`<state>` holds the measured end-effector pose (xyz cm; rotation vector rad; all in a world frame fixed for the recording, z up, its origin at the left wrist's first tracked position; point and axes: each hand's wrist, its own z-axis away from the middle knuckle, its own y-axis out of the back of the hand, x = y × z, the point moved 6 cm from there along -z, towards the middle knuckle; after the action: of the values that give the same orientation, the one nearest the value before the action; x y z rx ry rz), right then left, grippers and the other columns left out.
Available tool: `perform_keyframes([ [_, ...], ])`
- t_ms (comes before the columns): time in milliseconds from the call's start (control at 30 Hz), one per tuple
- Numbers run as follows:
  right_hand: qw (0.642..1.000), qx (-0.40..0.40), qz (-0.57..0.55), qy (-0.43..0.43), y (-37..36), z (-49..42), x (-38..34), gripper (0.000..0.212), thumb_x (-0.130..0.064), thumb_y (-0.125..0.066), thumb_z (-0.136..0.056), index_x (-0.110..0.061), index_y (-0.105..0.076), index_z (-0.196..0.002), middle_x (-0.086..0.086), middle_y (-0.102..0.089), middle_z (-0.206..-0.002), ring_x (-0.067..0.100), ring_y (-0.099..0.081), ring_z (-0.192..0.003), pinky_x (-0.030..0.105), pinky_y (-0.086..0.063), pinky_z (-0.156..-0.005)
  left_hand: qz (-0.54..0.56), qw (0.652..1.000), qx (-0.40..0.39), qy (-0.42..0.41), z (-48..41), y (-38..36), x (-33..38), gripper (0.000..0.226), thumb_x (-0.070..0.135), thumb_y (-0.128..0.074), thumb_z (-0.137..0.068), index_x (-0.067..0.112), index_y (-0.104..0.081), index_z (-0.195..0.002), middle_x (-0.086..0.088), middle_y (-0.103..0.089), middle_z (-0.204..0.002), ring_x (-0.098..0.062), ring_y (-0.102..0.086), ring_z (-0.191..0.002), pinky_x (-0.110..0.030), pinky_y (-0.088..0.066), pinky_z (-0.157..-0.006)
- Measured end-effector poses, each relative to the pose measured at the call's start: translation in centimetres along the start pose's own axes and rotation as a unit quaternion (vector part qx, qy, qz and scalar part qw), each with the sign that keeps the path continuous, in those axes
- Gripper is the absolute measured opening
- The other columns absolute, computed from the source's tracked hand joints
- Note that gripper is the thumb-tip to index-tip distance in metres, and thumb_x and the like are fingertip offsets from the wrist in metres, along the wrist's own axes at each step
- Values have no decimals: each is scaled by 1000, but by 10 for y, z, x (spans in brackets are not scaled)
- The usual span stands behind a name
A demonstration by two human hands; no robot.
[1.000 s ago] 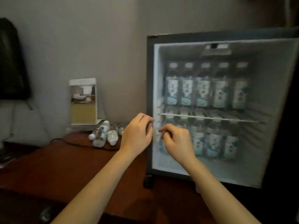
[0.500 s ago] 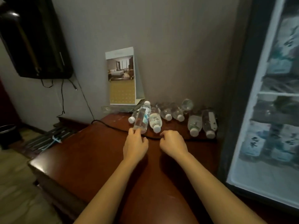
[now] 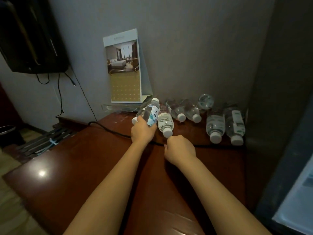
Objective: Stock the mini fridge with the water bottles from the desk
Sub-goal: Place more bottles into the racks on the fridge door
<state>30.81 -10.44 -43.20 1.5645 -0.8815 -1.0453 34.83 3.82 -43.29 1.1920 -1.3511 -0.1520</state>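
Several clear water bottles with white caps lie at the back of the dark wooden desk. My left hand grips the lower end of one tilted water bottle, whose cap points up toward the wall. Beside it lies a second bottle with its cap toward me. My right hand is curled, its knuckles just below that cap, and holds nothing. Two more bottles lie side by side further right, next to the mini fridge. Only the fridge's dark side and a strip of its lit interior show.
A card stand with a hotel room photo leans against the wall behind the bottles. A black cable runs across the desk under my hands. A dark screen hangs on the wall at the upper left.
My view swung left from the open fridge to the desk. Both hands moved forward to the bottles, and my left hand has closed round the tilted one.
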Motion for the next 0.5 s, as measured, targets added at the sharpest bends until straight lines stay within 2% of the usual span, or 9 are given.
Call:
perform_keyframes([
  [100, 1000, -23, 6, 10, 0, 5, -1, 26, -21, -44, -96, -8, -58, -114, 14, -57, -118, 31, -58, -107, 32, -43, -70, 81, 997, -9, 17, 8, 6, -9, 59, 35, -61, -86, 10, -33, -131, -13, -54, -128, -34, -54, -114, -36, -42, -89],
  [167, 999, -30, -21, 14, 2, 8, -2, 27, -23, -43, -97, -8, -58, -114, 14, -58, -118, 32, -58, -107, 33, -43, -72, 178, 984, -7, 19, 19, 14, -13, 62, 31, -66, -83, 14, -32, -131, -10, -56, -126, -29, -57, -106, -33, -46, -87],
  [233, 995, -12, -94, 6, 7, 11, 0, 31, -28, -41, -98, -8, -56, -115, 16, -60, -116, 34, -57, -107, 33, -42, -74, 324, 945, -23, 27, 34, 20, -11, 62, 23, -67, -83, 15, -31, -133, -9, -55, -126, -22, -59, -100, -30, -51, -79],
  [300, 972, 12, -234, 4, 14, 16, -1, 35, -32, -42, -98, -10, -53, -123, 15, -63, -115, 33, -57, -110, 33, -44, -81, 454, 889, -50, 39, 55, 27, -4, 58, 12, -64, -86, 13, -31, -133, -14, -56, -123, -21, -60, -97, -23, -51, -70],
  [333, 945, 16, -327, 4, 18, 21, -4, 38, -32, -44, -97, -13, -50, -129, 11, -63, -118, 29, -57, -112, 32, -44, -87, 494, 866, -58, 37, 66, 34, 1, 54, 9, -62, -86, 12, -33, -132, -15, -59, -119, -22, -62, -94, -24, -51, -71],
  [400, 859, 5, -512, 15, 27, 33, -12, 38, -31, -48, -96, -17, -49, -132, 3, -64, -118, 19, -61, -108, 30, -46, -92, 546, 833, -86, 21, 87, 47, 12, 48, 5, -60, -87, 12, -38, -129, -10, -64, -106, -20, -65, -86, -31, -52, -76],
  [467, 776, 12, -631, 25, 40, 46, -17, 33, -27, -52, -95, -19, -54, -126, 1, -68, -111, 13, -67, -97, 29, -52, -87, 575, 809, -124, 10, 109, 59, 22, 47, 3, -56, -89, 16, -39, -130, -5, -67, -98, -18, -67, -83, -34, -53, -79],
  [500, 756, 17, -653, 29, 49, 53, -17, 30, -26, -52, -95, -20, -55, -124, 0, -69, -109, 11, -68, -93, 27, -54, -81, 584, 800, -139, 5, 121, 65, 27, 47, 1, -53, -89, 17, -39, -130, -4, -67, -97, -19, -67, -83, -34, -54, -78],
])
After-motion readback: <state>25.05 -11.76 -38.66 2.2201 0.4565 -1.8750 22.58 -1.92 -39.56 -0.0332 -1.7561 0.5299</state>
